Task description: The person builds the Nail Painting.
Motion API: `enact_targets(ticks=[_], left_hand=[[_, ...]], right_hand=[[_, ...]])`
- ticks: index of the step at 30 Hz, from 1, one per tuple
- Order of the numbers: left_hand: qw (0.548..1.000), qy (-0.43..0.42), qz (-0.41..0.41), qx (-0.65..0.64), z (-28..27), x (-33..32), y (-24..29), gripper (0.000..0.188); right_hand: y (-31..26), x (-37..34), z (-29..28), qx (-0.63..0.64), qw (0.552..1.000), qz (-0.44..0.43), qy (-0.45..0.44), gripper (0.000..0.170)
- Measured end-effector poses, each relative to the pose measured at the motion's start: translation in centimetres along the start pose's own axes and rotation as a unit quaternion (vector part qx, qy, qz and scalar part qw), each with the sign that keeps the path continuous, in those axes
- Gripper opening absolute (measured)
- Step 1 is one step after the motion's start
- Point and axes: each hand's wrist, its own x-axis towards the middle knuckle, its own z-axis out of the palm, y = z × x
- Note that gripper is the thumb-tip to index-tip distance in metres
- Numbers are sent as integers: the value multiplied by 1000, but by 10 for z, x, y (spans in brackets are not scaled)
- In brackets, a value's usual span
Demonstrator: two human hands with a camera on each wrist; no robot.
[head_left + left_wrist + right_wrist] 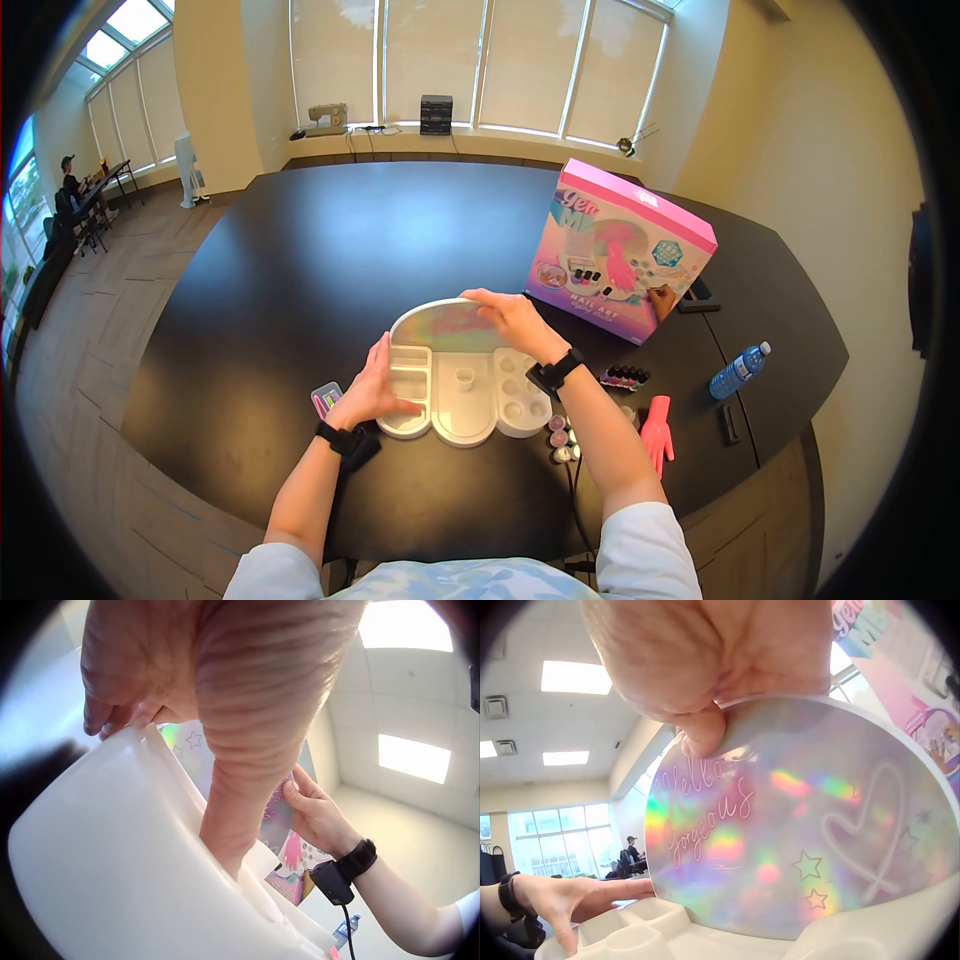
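A white plastic nail station tray [465, 425] lies on the dark table, with sectioned compartments at its left, a small raised cup in the middle and round wells at its right. Along its back edge stands a rounded, shiny rainbow panel [780, 814] with "Hello Gorgeous", a heart and stars on it. My right hand [520, 325] pinches the panel's top edge, thumb on the printed face. At the left side of the tray, my left hand [368, 388] grips the outer wall, its thumb [232, 825] reaching down into a compartment.
Behind, to the right, stands a pink nail art box [620, 255]. Nail polish bottles [625, 377], a pink model hand [657, 435], small pots [560, 438] and a water bottle [740, 370] are at the right. A small clear case [325, 398] lies beside my left wrist.
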Motion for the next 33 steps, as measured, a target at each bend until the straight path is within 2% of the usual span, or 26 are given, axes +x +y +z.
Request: enact_targets(ticks=[7, 12, 14, 15, 17, 18, 19, 21, 23, 25, 27, 28, 29, 31, 33], left_hand=[[999, 9, 37, -9, 6, 4, -15, 148], [999, 9, 31, -9, 5, 6, -13, 148], [999, 9, 34, 1, 3, 5, -6, 147], [1000, 4, 19, 3, 1, 5, -3, 147], [1000, -2, 7, 6, -1, 5, -1, 147], [1000, 0, 6, 2, -1, 5, -1, 147], [1000, 2, 4, -3, -1, 5, -2, 147], [1000, 1, 3, -13, -2, 4, 0, 147], [1000, -5, 5, -26, -1, 6, -2, 146], [1000, 14, 15, 5, 4, 9, -13, 148], [1000, 6, 29, -9, 6, 11, -21, 148], [999, 17, 29, 1, 7, 12, -23, 149], [999, 27, 29, 11, 11, 12, -24, 149], [999, 19, 36, 2, 9, 9, -19, 149], [999, 19, 39, 0, 7, 5, -10, 149]], right_hand=[[-4, -1, -1, -6, 1000, 8, -9, 39], [-1, -2, -2, 10, 1000, -7, -3, 44], [1, -2, -8, 11, 998, 3, -59, 47], [3, -5, -12, 9, 998, 3, -56, 47], [0, -14, -28, -47, 995, 63, -61, 51], [0, -23, -40, -29, 997, 55, -42, 59], [6, -32, -47, -11, 999, 18, 24, 57], [0, -58, -76, 41, 994, 63, 85, 49], [3, -96, -103, 2, 982, 84, 168, 37], [-12, -142, -130, -43, 965, 158, 203, 33], [13, -194, -148, -119, 940, 228, 222, 36], [26, -221, -156, -137, 921, 289, 224, 42], [38, -249, -160, -145, 915, 303, 225, 42], [51, -297, -165, -199, 859, 434, 186, 49], [55, -331, -161, -198, 826, 505, 155, 57]])
